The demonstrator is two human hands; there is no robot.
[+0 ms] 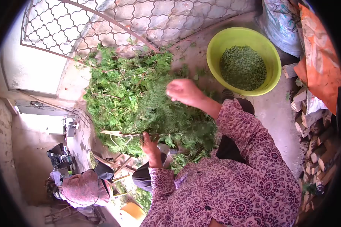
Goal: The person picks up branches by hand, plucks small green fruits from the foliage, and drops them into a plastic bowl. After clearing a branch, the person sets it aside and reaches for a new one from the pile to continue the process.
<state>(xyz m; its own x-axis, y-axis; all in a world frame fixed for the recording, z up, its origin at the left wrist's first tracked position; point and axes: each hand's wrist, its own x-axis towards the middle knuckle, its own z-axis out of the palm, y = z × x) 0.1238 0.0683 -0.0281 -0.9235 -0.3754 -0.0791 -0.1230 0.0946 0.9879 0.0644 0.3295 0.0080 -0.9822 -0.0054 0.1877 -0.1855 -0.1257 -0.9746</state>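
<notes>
Green, feathery cuttings (140,94) lie heaped on the ground ahead of me, and I hold one leafy branch (121,133) out of them. My left hand (149,145) is wrapped tight round its pale woody stem, fingers closed on it, with the foliage fanning out beyond my knuckles. My right hand (183,91) is up in the sprigs past the left, fingers curled in among the fronds; whether it pinches anything there I cannot tell, as only the back of it shows. I judge the branch light and springy, the tips soft and easy to tear, so the stiff stem is the place to grip it and the sprays want gentle fingers. Beyond my right hand, a little off to its outer side, stands a lime-green basin (216,49) holding small green bits (242,68). Farther out on that side, split firewood (316,140) is stacked.
</notes>
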